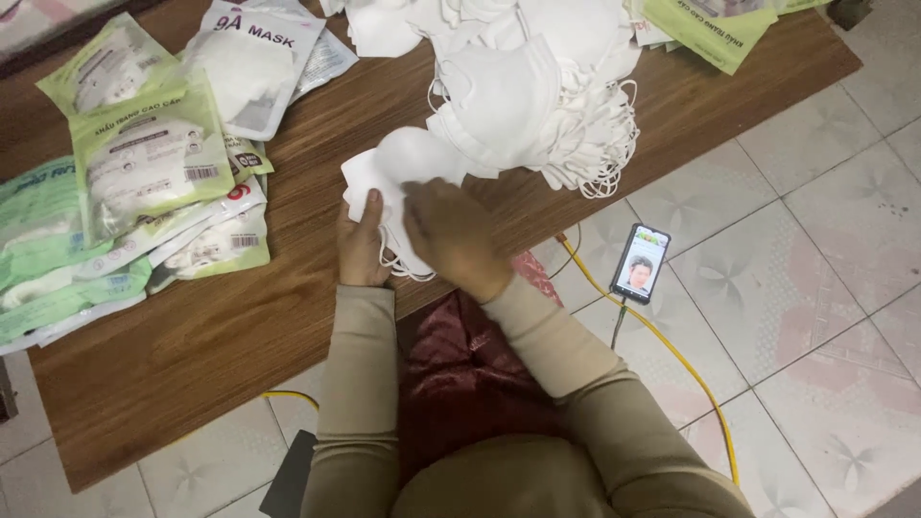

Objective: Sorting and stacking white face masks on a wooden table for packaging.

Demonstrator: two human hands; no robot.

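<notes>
A small stack of white face masks (pixel 398 168) rests at the near edge of the low wooden table (pixel 221 326). My left hand (pixel 360 245) grips the stack's left side, thumb on top. From above, my right hand (pixel 451 235) presses flat on the stack's right part, with thin ear loops hanging beneath it. Just beyond lies a big loose pile of white masks (pixel 532 86), its elastic loops dangling off the right side.
Several sealed green-and-white mask packets (pixel 144 163) lie in a heap at the table's left. More green packets (pixel 705 29) are at the far right. A lit phone (pixel 640 264) on a yellow cable (pixel 691 374) lies on the tiled floor.
</notes>
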